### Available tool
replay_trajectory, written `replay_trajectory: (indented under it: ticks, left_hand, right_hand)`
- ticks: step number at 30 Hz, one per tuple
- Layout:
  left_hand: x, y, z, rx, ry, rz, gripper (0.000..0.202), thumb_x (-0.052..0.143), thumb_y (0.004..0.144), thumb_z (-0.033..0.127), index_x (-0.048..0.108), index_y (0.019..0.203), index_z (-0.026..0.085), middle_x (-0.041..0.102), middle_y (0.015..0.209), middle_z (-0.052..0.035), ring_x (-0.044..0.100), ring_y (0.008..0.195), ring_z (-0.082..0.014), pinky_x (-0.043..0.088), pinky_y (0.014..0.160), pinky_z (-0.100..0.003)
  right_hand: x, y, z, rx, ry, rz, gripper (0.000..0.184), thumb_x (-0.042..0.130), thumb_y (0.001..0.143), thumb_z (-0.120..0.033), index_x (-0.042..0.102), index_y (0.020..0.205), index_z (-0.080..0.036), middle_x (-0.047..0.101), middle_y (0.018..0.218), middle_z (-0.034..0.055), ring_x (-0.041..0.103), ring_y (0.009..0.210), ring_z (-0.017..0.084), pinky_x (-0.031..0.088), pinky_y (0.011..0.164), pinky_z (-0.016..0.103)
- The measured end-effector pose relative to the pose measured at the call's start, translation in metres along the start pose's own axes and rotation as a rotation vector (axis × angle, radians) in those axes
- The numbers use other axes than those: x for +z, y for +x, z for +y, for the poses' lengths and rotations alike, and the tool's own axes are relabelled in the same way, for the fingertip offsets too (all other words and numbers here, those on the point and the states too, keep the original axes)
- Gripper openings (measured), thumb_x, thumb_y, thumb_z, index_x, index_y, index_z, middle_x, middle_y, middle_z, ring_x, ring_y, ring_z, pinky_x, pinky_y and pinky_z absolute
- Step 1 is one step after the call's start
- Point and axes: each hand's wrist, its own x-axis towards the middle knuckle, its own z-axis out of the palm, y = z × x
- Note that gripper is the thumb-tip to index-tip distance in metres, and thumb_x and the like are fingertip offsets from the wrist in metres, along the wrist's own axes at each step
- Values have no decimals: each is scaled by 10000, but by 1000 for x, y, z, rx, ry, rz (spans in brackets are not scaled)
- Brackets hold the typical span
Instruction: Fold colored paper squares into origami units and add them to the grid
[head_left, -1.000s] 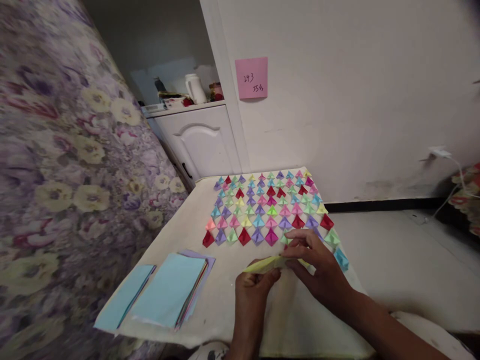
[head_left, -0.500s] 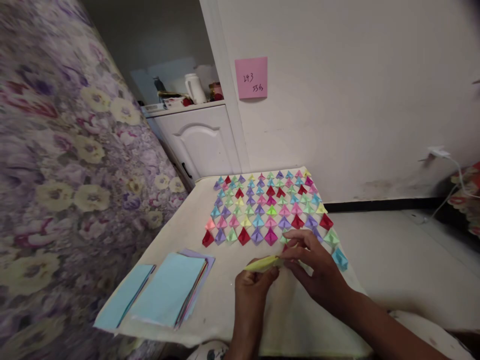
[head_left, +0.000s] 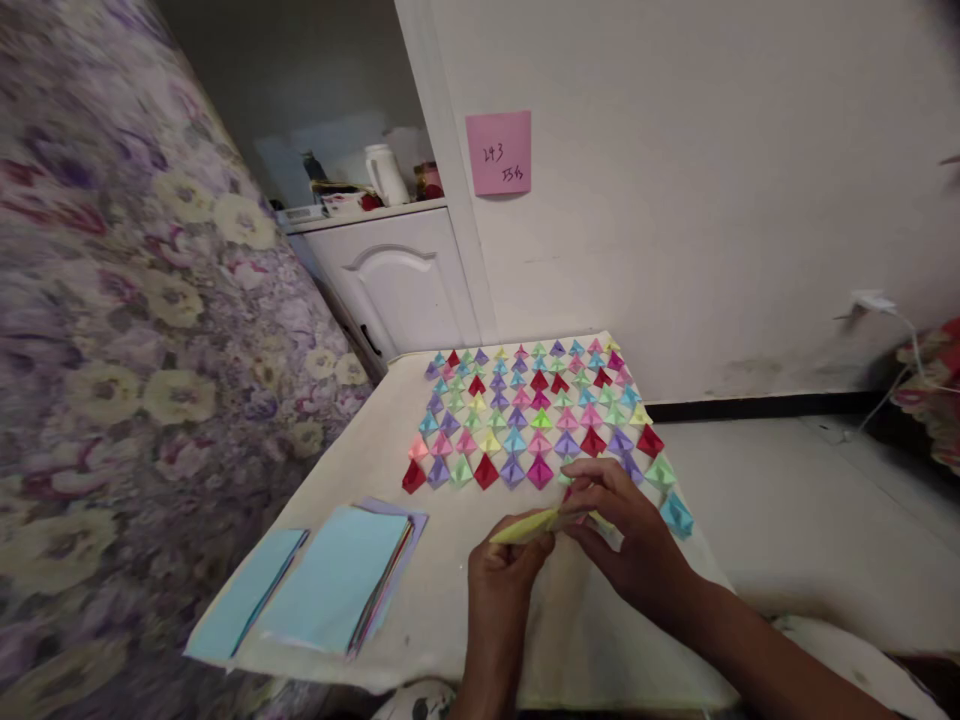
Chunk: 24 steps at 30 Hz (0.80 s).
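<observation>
A piece of yellow folded paper [head_left: 523, 526] is held above the near part of the table. My left hand [head_left: 504, 570] is closed on its left part, thumb in front and fingers behind. At the paper's right end, the bent fingertips and thumb of my right hand [head_left: 626, 525] pinch it; the exact contact is partly hidden. Just beyond my hands lie several rows of small folded paper pieces in many colours, among them a magenta one [head_left: 539, 472], a red one [head_left: 486, 471] and a blue one [head_left: 677, 514]. My right hand covers some of the nearest row.
Two stacks of coloured paper, a larger stack [head_left: 341, 575] and a narrower stack [head_left: 251, 590], lie at the left on the cream-covered table [head_left: 442, 640]. A floral curtain [head_left: 187, 400] hangs along the left. Behind stand a white cabinet [head_left: 409, 275] and a wall with a pink note [head_left: 499, 153].
My right fingers have shifted slightly at the paper's right end, and a pale yellow edge now shows beneath them. My left hand keeps its hold. The view has moved a little.
</observation>
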Motion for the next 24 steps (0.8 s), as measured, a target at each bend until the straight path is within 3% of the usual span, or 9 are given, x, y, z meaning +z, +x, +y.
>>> replay_trajectory:
  ticks: [14,24]
  left_hand:
    - [-1,0,-5,11,57,-4,210,689,692,232,680,878,134,693,805,-47,600,792,-192,456,711,-263]
    - [0,-2,-3,15,62,23,229,695,690,232,685,907,159,693,823,-26,601,792,-171,453,708,-237]
  right_hand:
    - [0,1,-2,29,19,-23,208,541,775,-61,599,883,-229,475,1110,65,509,958,189,463,797,342]
    - [-2,5,-4,137,88,-43,185,590,732,-56,579,816,-221,500,1061,50,507,1019,199,451,822,332]
